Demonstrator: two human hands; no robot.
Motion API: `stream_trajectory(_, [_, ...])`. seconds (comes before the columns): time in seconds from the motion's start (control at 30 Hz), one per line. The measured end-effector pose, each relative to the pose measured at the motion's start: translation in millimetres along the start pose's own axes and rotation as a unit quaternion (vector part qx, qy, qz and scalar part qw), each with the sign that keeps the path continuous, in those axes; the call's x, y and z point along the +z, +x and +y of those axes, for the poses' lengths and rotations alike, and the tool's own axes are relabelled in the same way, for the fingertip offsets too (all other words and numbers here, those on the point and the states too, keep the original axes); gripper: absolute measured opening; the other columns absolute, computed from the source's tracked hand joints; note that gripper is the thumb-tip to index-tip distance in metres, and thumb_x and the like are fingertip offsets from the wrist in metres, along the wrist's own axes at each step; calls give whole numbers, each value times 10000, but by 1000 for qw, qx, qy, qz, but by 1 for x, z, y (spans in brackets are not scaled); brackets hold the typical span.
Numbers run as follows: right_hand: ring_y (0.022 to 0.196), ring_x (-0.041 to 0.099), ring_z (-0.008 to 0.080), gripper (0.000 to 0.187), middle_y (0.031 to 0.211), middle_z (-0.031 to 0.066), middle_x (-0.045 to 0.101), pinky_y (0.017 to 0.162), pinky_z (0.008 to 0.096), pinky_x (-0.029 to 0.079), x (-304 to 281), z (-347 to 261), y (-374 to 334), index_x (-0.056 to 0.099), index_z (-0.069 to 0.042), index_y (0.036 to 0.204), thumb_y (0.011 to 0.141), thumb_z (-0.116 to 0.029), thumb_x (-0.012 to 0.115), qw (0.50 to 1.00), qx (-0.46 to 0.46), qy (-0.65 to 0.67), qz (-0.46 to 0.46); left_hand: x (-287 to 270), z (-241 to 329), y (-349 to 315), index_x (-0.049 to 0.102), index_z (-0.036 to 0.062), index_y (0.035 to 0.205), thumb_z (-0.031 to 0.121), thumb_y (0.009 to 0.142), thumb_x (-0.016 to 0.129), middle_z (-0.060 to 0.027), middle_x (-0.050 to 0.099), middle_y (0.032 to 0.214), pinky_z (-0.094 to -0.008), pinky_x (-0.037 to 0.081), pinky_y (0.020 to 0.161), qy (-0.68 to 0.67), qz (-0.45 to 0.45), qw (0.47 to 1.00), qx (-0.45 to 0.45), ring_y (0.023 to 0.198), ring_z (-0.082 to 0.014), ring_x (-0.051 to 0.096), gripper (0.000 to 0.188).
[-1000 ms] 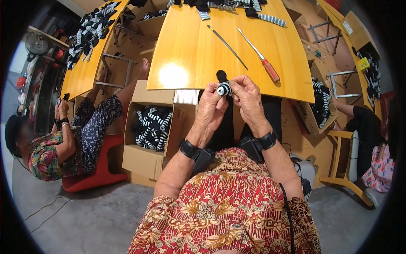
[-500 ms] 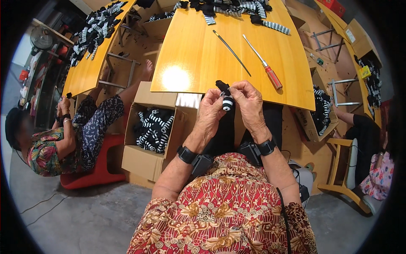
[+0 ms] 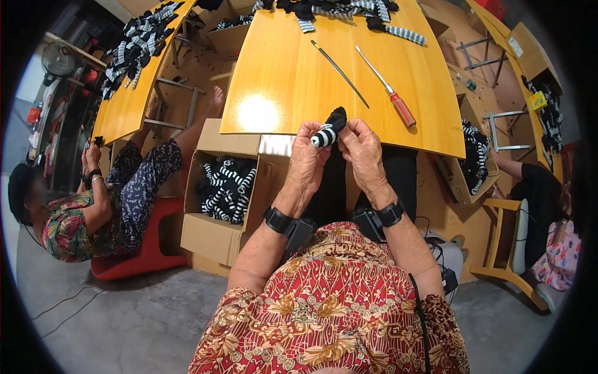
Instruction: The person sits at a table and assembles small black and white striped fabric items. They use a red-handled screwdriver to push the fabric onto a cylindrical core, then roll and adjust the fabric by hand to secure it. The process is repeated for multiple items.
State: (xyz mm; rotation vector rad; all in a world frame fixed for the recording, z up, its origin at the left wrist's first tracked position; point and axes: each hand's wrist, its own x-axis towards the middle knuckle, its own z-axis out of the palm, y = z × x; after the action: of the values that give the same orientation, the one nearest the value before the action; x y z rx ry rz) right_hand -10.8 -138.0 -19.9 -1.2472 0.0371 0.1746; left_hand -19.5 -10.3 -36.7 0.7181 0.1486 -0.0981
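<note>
Both hands meet just past the near edge of the yellow table (image 3: 274, 81), around a small black-and-white striped knitted tube (image 3: 325, 134) with a black upper end. My left hand (image 3: 305, 159) grips its striped part between thumb and fingers. At the black end, my right hand (image 3: 363, 149) pinches with thumb and forefinger. The striped rounded tip points toward the lower left. On the table beyond lie a flat-bladed screwdriver (image 3: 402, 110) with a red handle and a thin dark rod (image 3: 340, 73) with a yellowish end.
Striped knitted pieces (image 3: 349, 9) are heaped at the table's far edge. Open cardboard boxes with more pieces stand left (image 3: 212, 235) and right (image 3: 458, 181). A co-worker (image 3: 78, 212) sits on a red chair (image 3: 146, 243) at left; another person (image 3: 554, 249) sits at far right.
The knitted tube has turned in my hands: its striped tip now points lower left instead of down, and its black end leans right. Both hands stay close together, still gripping it.
</note>
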Motion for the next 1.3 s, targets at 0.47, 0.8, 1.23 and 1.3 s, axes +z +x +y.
stream_trajectory(0.47, [680, 498, 74, 142, 699, -8, 525, 623, 242, 445, 9, -26, -4, 546, -28, 815, 892, -95, 643, 942, -249, -208, 85, 14, 3, -9, 572, 30, 1070, 75, 866, 663, -20, 603, 992, -225, 488, 769, -155, -104, 976, -112, 832, -105, 563, 228])
stream_trajectory(0.8, [603, 489, 0, 137, 709, -45, 561, 531, 156, 412, 1, -24, -1, 577, -71, 821, 923, -149, 628, 994, -74, 76, -19, 10, 7, -11, 572, 45, 1075, 160, 837, 718, 12, 568, 918, -275, 438, 778, -99, -172, 971, -135, 796, -90, 509, 302])
stream_trajectory(1.23, [583, 386, -8, 106, 707, -77, 518, 488, 144, 293, -17, -15, -9, 589, -97, 877, 907, -180, 649, 988, 30, 113, -101, 12, 19, -19, 598, 87, 914, 105, 901, 640, 4, 608, 822, -193, 438, 636, 109, -39, 993, 8, 738, -55, 543, 48])
stream_trajectory(1.3, [578, 383, -8, 102, 703, -77, 518, 487, 145, 285, -16, -18, -10, 589, -102, 875, 909, -180, 646, 993, -8, 83, -87, 11, 14, -19, 596, 80, 906, 75, 883, 658, -3, 622, 886, -177, 440, 632, 111, -27, 992, 47, 762, -55, 566, 66])
